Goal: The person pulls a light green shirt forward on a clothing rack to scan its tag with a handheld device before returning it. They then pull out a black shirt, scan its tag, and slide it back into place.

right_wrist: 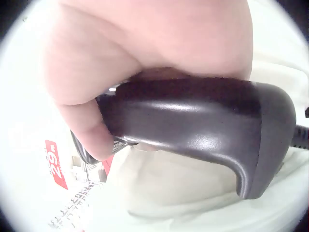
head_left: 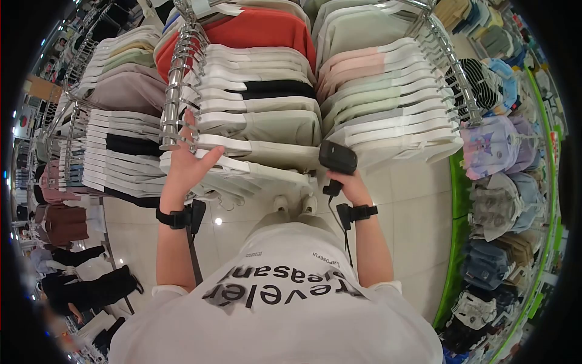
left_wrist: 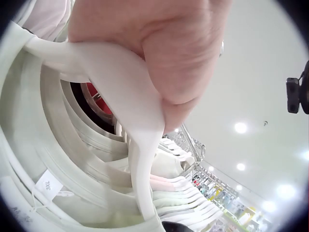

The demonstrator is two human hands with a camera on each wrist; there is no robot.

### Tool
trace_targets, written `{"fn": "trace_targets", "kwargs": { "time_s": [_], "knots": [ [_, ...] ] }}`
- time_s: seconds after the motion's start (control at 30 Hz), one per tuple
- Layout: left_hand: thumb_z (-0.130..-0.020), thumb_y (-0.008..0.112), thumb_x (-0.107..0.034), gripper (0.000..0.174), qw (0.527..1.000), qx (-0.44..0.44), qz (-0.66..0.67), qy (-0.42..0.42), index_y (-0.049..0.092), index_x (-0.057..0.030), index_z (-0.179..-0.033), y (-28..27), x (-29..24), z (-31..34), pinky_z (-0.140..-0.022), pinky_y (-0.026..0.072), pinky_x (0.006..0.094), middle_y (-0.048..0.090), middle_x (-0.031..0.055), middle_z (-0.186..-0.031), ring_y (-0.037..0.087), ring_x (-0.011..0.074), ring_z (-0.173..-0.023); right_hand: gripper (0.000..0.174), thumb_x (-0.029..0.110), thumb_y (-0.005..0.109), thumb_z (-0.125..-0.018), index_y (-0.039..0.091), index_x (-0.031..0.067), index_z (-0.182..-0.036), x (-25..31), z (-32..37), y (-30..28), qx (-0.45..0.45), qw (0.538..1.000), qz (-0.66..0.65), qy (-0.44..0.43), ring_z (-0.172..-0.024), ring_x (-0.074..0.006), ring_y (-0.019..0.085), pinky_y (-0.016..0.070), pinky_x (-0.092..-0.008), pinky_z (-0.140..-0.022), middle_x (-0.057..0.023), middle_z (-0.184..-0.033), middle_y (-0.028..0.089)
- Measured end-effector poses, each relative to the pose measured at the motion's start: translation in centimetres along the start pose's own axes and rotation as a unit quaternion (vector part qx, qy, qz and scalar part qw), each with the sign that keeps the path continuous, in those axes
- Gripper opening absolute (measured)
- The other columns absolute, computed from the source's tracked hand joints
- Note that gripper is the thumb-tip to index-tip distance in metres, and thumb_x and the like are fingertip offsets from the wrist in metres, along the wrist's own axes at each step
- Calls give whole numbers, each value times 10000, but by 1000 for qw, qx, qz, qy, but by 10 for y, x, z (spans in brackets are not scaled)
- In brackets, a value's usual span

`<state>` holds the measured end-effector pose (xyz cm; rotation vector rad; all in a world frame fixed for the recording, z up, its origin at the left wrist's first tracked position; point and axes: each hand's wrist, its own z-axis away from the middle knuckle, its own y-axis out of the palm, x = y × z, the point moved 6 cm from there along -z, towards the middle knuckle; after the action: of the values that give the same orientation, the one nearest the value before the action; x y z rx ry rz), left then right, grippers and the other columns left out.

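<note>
My left hand [head_left: 187, 172] is at the near end of a chrome rail [head_left: 174, 97], fingers extended toward the hooks and thumb spread out. Under its palm in the left wrist view lies a white hanger [left_wrist: 120, 79], bearing a pale garment. A tag [left_wrist: 49, 186] reading 3XL hangs inside the neckline of a light garment there. My right hand [head_left: 353, 185] grips a black barcode scanner [head_left: 337, 158] by its handle, head upward, in front of the racks. In the right wrist view the fingers wrap the scanner handle [right_wrist: 188, 118], and a cord leaves its base.
A second chrome rail [head_left: 456, 67] on the right carries pale and pink garments. Another rack of clothes [head_left: 124, 145] stands at left. A green-edged display [head_left: 456, 242] with folded clothes runs along the right. Tiled floor [head_left: 412, 224] lies below.
</note>
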<state>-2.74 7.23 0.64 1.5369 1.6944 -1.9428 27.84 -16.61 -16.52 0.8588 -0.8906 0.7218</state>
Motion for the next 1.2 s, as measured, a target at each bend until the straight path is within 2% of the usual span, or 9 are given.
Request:
{"fn": "trace_targets", "kwargs": {
  "time_s": [0.07, 0.2, 0.27, 0.37, 0.7, 0.77, 1.03, 1.13, 1.2],
  "knots": [
    [-791, 843, -214, 1047, 999, 6, 41, -18, 225, 87, -1580, 0, 6, 0, -1203, 313, 396, 352, 261, -1599, 383, 295, -1471, 339, 48, 776, -824, 698, 45, -1154, 12, -6, -3, -10, 999, 14, -38, -966, -142, 654, 507, -309, -889, -27, -1035, 717],
    [-771, 845, -203, 1066, 999, 25, 26, -18, 220, 76, -1587, -3, 5, 0, -1207, 302, 396, 364, 252, -1595, 380, 299, -1473, 387, 84, 743, -854, 671, 46, -1232, 26, -15, 1, -18, 999, 20, -47, -1002, -139, 638, 472, -298, -912, -22, -1086, 707],
    [-809, 809, -98, 1068, 999, 37, -25, 19, 149, -60, -1648, -4, 7, 2, -1148, 369, 344, 426, 162, -1558, 459, 223, -1373, 376, 88, 742, -858, 670, 41, -1224, 26, -21, 0, -27, 998, 23, -51, -1004, -138, 639, 473, -298, -916, -27, -1091, 708],
    [-796, 799, -96, 1076, 997, 48, 46, -26, 145, -57, -1648, -2, -1, 2, -1143, 375, 342, 437, 153, -1553, 472, 226, -1361, 388, 80, 755, -851, 654, 39, -1223, 31, -28, 1, -33, 998, 20, -58, -1007, -138, 631, 478, -300, -922, -29, -1099, 696],
    [-790, 802, -115, 1075, 997, 45, 52, -23, 155, -55, -1646, -3, -4, 0, -1139, 379, 347, 446, 152, -1542, 479, 228, -1348, 412, 75, 772, -844, 638, 43, -1232, 31, -26, 3, -26, 996, 28, -75, -1026, -132, 617, 476, -301, -931, -24, -1103, 688],
    [-768, 819, -135, 1078, 997, 51, 46, -24, 168, 52, -1607, -3, -7, 0, -1167, 350, 360, 391, 232, -1571, 419, 261, -1420, 379, 100, 762, -859, 661, 41, -1219, 27, -23, 3, -18, 997, 28, -68, -1030, -124, 614, 462, -291, -934, -20, -1113, 694],
    [-840, 811, -201, 1043, 996, 38, 76, -41, 155, 57, -1609, 1, 4, 1, -1206, 290, 385, 325, 233, -1612, 341, 274, -1481, 414, 65, 771, -857, 639, 49, -1249, -4, 6, 4, -5, 1000, 25, -3, -1046, -127, 608, 461, -300, -938, -13, -1126, 683],
    [-847, 807, -209, 1028, 996, 21, 85, -18, 166, 71, -1600, 1, 6, 0, -1212, 281, 392, 318, 240, -1614, 325, 282, -1492, 426, 72, 817, -828, 648, 41, -1218, -13, 11, 0, -17, 999, 33, -8, -1015, -139, 637, 492, -310, -928, -23, -1085, 705],
    [-890, 758, -105, 996, 999, 25, 33, 10, 108, -5, -1637, 1, 8, 0, -1163, 334, 339, 359, 173, -1602, 408, 212, -1411, 416, 82, 825, -823, 657, 54, -1202, -17, 13, -2, -17, 998, 58, -3, -980, -132, 625, 494, -310, -903, -9, -1062, 699]
  ]
}}
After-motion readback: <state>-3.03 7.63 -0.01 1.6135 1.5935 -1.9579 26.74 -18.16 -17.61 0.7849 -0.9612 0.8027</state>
